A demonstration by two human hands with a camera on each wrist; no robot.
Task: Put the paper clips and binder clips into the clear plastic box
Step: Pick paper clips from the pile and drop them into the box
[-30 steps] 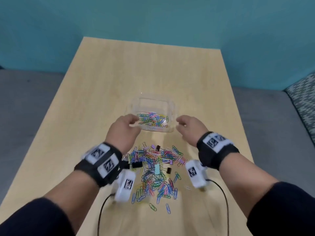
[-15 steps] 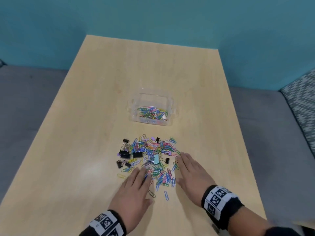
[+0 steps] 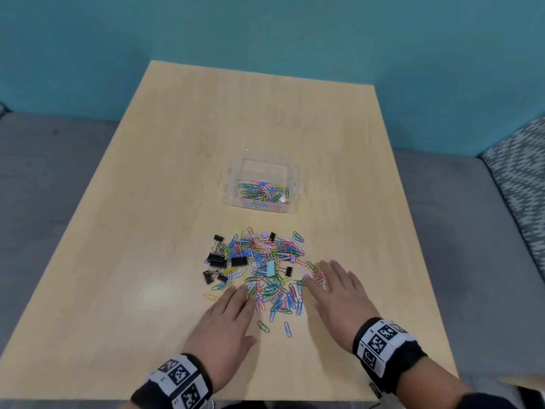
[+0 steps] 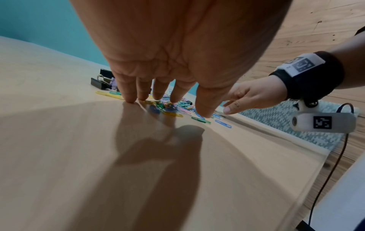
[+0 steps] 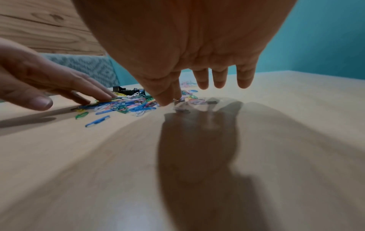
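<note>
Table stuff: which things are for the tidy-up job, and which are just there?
For the job:
- pile of paper clips
- black binder clips
- clear plastic box, already holding some clips
- left hand and right hand

Just there:
- wooden table
- patterned cushion
- wristbands

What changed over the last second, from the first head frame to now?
Both hands left the clear plastic box and came back to the near edge of the clip pile; left hand and right hand now lie flat there. Box and pile stayed put.

No readable words or numbers anywhere; only black-and-white square code markers on both wristbands [image 3: 380, 343] and on the wrist camera housing [image 4: 324, 122].
</note>
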